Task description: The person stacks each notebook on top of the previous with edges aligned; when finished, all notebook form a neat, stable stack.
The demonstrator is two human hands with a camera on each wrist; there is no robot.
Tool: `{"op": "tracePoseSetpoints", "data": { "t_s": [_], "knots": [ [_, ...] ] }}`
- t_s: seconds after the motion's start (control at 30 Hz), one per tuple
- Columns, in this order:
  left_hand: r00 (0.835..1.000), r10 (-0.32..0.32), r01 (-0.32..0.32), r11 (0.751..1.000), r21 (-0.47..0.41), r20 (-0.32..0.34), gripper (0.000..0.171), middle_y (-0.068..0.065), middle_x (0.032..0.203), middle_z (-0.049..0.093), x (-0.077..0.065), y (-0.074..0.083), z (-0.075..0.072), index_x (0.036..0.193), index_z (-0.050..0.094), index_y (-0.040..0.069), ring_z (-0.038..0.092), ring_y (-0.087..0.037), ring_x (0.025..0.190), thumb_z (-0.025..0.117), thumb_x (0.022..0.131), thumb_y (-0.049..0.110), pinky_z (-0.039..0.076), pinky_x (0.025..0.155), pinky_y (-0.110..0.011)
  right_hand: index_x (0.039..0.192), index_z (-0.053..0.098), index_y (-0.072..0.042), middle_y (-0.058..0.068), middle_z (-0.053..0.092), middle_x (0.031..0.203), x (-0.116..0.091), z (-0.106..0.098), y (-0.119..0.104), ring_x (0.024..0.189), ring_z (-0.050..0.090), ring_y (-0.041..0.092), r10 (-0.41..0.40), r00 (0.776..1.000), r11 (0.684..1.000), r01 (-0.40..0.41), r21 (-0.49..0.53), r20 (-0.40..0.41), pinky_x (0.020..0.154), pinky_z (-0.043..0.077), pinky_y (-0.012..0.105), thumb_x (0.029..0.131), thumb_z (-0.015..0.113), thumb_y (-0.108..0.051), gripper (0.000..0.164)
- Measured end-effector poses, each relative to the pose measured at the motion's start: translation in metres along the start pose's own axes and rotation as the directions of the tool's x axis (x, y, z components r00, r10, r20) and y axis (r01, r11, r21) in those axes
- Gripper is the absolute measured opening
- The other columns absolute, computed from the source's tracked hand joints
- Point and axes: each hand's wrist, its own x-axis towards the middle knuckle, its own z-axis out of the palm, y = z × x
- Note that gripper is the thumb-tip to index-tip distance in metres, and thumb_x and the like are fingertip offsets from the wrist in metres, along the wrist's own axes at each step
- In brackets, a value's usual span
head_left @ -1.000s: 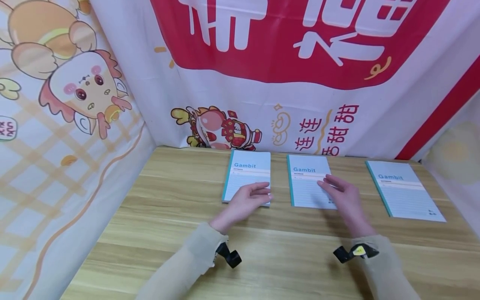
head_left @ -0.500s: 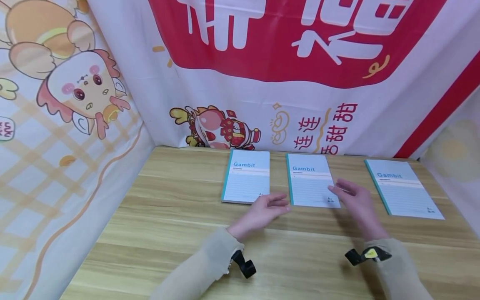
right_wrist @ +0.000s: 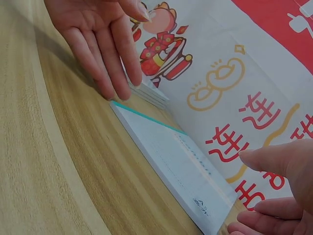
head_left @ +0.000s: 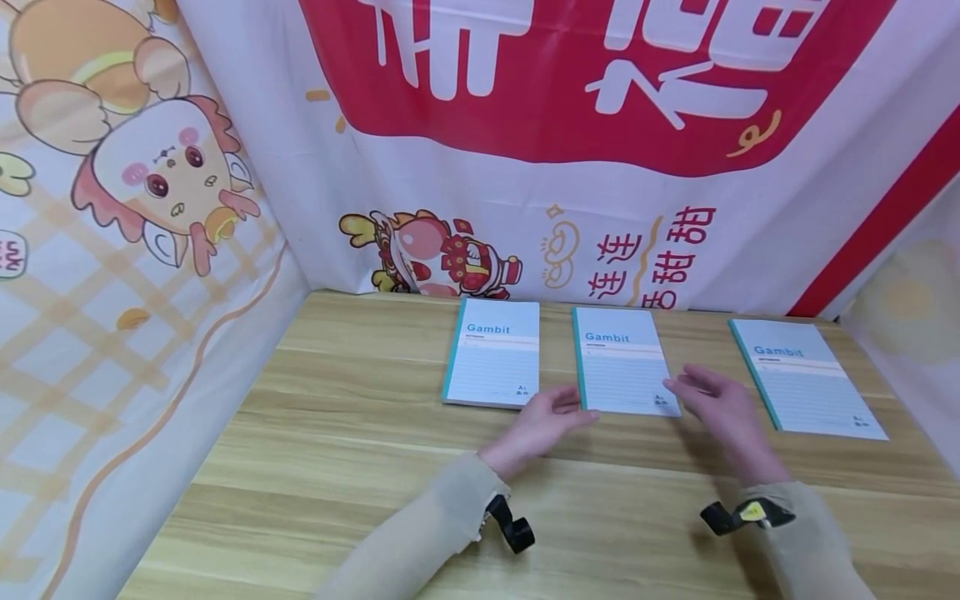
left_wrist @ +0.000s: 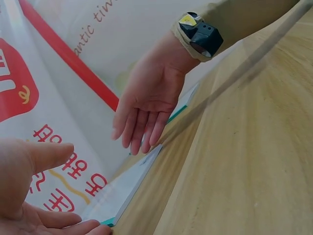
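The middle notebook, pale blue with a teal spine and "Gambit" on its cover, lies flat between my two hands. My left hand is at its lower left corner, fingers and thumb extended and slightly bent. On the other side, my right hand is beside its lower right edge with the thumb near the cover. In the right wrist view the left fingertips come right to the notebook's spine corner. Both palms face inward, and neither hand grips anything.
A notebook stack lies to the left and another notebook to the right, both near the back of the wooden table. A printed cloth hangs behind the table, with another along the left.
My left hand has moved right, from over the left notebook to the middle one's lower left corner. My right hand has shifted right and slightly down, off the middle notebook's cover to its edge.
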Motion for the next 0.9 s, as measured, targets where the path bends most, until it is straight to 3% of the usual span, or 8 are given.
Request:
{"op": "tracePoseSetpoints", "data": {
  "t_s": [0.23, 0.53, 0.9],
  "knots": [
    [0.998, -0.045, 0.043, 0.999, -0.031, -0.049, 0.075, -0.014, 0.147, 0.053, 0.01, 0.003, 0.001, 0.152, 0.043, 0.0, 0.055, -0.025, 0.129, 0.075, 0.094, 0.036, 0.043, 0.11, -0.041, 0.162, 0.025, -0.012, 0.02, 0.04, 0.157, 0.002, 0.0, 0.0, 0.144, 0.035, 0.039, 0.017, 1.0, 1.0, -0.017, -0.011, -0.002, 0.111, 0.035, 0.062, 0.086, 0.065, -0.071, 0.104],
    [0.993, -0.057, 0.054, 0.998, -0.034, -0.099, 0.076, -0.015, 0.149, 0.05, 0.021, 0.006, 0.004, 0.152, 0.041, -0.002, 0.048, -0.028, 0.136, 0.073, 0.095, 0.036, 0.039, 0.113, -0.042, 0.162, 0.024, -0.01, 0.02, 0.042, 0.155, 0.006, -0.002, 0.001, 0.145, 0.032, 0.041, 0.022, 0.999, 0.998, -0.02, -0.053, 0.032, 0.112, 0.032, 0.064, 0.086, 0.063, -0.073, 0.106],
    [0.985, -0.083, 0.073, 0.995, -0.071, -0.149, 0.081, -0.018, 0.152, 0.047, 0.023, 0.01, 0.011, 0.153, 0.038, -0.003, 0.044, -0.03, 0.139, 0.075, 0.093, 0.036, 0.038, 0.114, -0.043, 0.16, 0.027, -0.006, 0.023, 0.037, 0.157, 0.006, -0.001, 0.0, 0.141, 0.038, 0.041, 0.004, 0.999, 0.999, -0.002, -0.05, 0.047, 0.11, 0.038, 0.059, 0.09, 0.066, -0.066, 0.101]
  ]
}}
